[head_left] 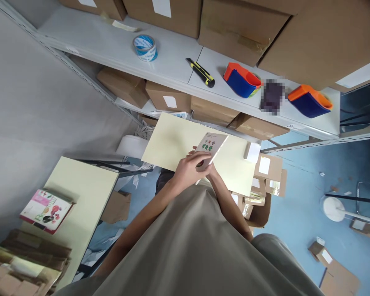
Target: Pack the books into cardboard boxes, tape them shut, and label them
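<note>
White pack (214, 144) rests on right hand (210, 169), left hand (188, 169) across it.

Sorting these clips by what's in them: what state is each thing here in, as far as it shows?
White booklet: tilted, between both hands.
Left hand: over its front.
Right hand: beneath it, partly hidden.
Tape roll: on the shelf, hole upward.
Utility knife: lying flat; blade position unclear.
Two orange-and-blue holders: on the shelf, apart.
Printed box: lying flat, pictures up.
Brown carton: open.
</note>
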A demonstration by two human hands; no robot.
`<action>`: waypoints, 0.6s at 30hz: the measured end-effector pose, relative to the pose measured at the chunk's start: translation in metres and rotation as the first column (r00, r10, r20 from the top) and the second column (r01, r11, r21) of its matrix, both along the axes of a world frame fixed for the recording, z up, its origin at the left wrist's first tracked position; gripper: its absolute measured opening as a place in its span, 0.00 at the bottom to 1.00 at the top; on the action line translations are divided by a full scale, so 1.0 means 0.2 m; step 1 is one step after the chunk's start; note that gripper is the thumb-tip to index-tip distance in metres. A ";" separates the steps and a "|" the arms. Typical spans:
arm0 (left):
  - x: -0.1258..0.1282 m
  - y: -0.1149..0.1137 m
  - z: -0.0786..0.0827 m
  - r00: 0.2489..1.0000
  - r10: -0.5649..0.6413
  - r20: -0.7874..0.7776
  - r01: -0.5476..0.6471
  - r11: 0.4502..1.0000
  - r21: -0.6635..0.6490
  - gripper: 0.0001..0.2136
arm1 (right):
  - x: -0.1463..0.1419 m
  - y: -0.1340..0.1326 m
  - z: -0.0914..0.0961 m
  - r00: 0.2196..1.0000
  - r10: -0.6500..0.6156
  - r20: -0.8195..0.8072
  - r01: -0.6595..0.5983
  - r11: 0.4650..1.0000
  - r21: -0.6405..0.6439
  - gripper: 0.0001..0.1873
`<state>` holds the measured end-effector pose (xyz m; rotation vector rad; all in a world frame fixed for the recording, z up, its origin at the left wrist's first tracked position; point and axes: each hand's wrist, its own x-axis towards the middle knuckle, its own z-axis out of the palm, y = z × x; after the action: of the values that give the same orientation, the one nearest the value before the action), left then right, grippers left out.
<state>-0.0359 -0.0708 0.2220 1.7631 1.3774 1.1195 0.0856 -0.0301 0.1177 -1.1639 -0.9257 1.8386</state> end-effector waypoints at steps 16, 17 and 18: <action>-0.75 0.16 -0.77 0.826 0.511 -0.236 -0.542 0.607 -0.582 0.19 | -0.25 0.30 -0.42 0.976 0.171 0.138 -0.137 0.965 -0.222 0.41; -0.78 0.18 -0.75 0.805 0.547 -0.231 -0.567 0.592 -0.572 0.19 | -0.32 0.37 -0.43 0.977 0.159 0.145 -0.126 0.969 -0.213 0.41; -0.80 0.19 -0.74 0.783 0.581 -0.223 -0.590 0.578 -0.564 0.19 | -0.39 0.43 -0.44 0.977 0.149 0.154 -0.116 0.972 -0.205 0.41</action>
<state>-0.1966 -0.0320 0.0739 0.8401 2.1312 0.7998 0.0068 0.0562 0.0306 -1.4265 -0.9530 1.9977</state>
